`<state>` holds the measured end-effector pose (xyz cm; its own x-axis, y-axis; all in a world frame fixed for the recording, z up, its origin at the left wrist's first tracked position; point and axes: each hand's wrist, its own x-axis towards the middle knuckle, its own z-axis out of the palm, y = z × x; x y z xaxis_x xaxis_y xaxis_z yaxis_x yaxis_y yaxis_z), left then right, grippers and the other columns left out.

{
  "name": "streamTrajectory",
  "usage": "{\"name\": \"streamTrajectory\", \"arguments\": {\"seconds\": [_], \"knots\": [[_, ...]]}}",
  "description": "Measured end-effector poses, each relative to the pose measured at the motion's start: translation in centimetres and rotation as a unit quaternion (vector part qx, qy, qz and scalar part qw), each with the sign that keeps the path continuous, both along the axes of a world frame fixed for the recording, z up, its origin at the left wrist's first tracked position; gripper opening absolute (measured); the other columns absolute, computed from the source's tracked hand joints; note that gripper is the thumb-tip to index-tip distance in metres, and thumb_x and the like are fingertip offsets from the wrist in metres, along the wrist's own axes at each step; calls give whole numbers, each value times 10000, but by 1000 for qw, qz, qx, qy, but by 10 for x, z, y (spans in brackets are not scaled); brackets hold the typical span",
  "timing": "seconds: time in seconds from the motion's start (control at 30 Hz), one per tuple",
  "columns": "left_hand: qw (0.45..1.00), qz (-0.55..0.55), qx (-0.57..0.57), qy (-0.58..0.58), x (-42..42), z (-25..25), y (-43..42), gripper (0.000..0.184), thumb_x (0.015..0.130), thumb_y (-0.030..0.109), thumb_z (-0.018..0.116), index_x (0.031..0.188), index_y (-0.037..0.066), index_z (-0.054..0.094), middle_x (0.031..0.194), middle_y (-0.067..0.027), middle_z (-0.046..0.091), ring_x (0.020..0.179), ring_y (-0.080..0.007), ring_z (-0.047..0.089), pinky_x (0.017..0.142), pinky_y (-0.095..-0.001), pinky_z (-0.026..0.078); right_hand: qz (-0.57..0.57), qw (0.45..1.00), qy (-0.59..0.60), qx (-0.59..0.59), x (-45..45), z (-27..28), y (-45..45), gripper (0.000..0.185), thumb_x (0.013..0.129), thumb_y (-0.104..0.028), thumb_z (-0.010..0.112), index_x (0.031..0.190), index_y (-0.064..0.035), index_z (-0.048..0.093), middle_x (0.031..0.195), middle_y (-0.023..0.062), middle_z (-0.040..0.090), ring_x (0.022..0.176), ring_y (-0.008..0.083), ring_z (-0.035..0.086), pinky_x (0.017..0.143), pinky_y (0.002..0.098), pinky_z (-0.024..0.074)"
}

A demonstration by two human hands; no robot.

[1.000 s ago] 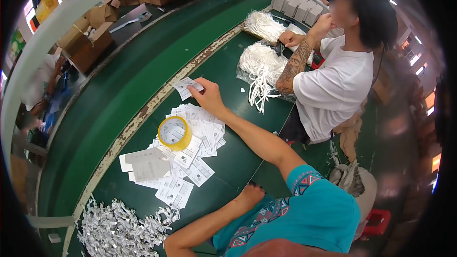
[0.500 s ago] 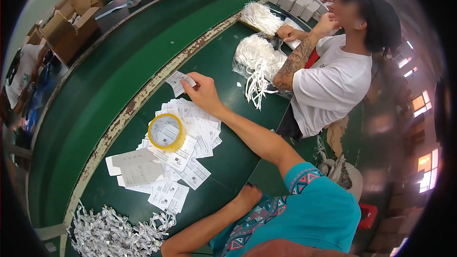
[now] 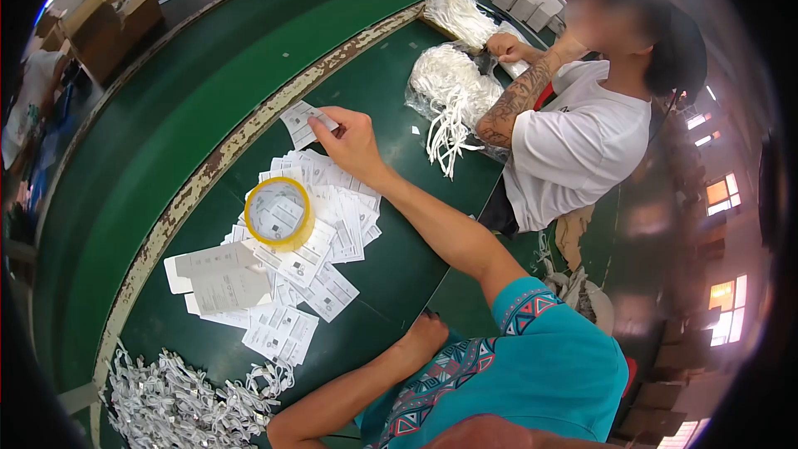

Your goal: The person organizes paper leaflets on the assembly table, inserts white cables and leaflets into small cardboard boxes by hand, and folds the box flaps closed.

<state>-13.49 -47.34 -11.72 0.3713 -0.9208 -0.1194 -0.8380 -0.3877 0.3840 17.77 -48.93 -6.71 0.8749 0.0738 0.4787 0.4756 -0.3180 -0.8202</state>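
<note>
The right grip pinches a printed slip near a yellow tape roll.

A factory packing line: a long green conveyor belt runs beside a tabletop heaped with white cables and printed slips, with cardboard cartons beyond and workers along both sides.

tape roll on leaflets | cables left | carton apparently on leaflets
</note>
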Motion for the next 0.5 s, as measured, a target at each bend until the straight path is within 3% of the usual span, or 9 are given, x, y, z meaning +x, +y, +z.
{"name": "streamTrajectory", "arguments": {"seconds": [0.5], "knots": [[1000,-2,-5,29,4,9,5,178,828,107,626,956,32,723,968,-163,721,911,-309,708,916,-441,501,15,999,29,33,2,-5,0,170,928,-92,720,1032,42,726,781,46,716,679,47,633,568,219,501]]}}
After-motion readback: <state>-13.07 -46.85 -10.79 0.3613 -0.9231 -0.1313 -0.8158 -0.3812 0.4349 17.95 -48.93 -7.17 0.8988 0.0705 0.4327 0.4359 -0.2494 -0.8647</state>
